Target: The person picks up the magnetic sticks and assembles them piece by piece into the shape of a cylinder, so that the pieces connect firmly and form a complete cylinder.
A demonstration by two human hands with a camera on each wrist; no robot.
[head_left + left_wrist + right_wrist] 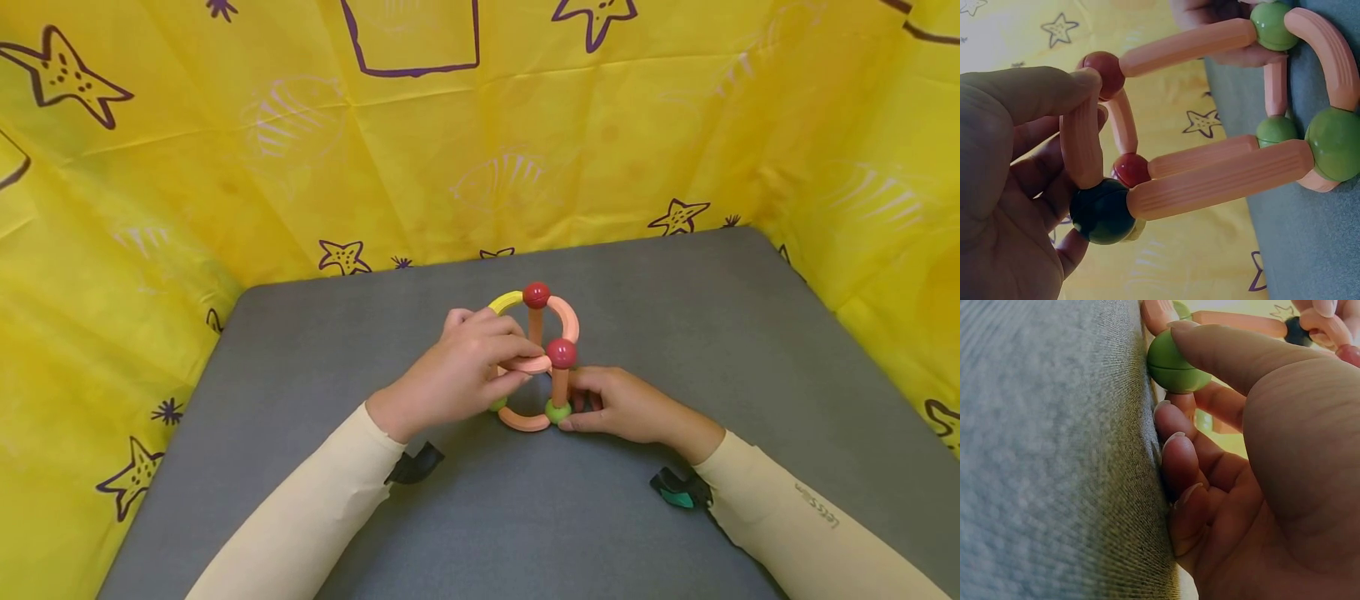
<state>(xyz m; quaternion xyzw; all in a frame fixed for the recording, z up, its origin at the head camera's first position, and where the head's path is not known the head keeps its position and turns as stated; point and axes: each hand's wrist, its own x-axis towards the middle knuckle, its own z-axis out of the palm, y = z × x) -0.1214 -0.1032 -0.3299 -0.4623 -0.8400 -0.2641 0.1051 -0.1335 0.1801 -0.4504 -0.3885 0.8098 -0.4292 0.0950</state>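
A frame of ribbed rods and balls stands on the table. At its top front, my left hand [468,362] pinches a curved pink rod [1082,147], thumb on the near side and fingers behind. This rod spans a red ball [1104,74] and a dark green ball [1102,212]. My right hand [630,404] pinches a light green ball [1175,365] at the lower right corner, the thumb over it. An upright orange rod [560,386] joins that ball to the red one above. At the back top, a yellow curved rod [506,301] and another red ball [536,295] show.
The grey table [360,333] spreads around the frame on all sides. A yellow cloth [420,167] with starfish drawings hangs behind it and along both sides. Dark straps [416,463] are on both wrists, over pale sleeves.
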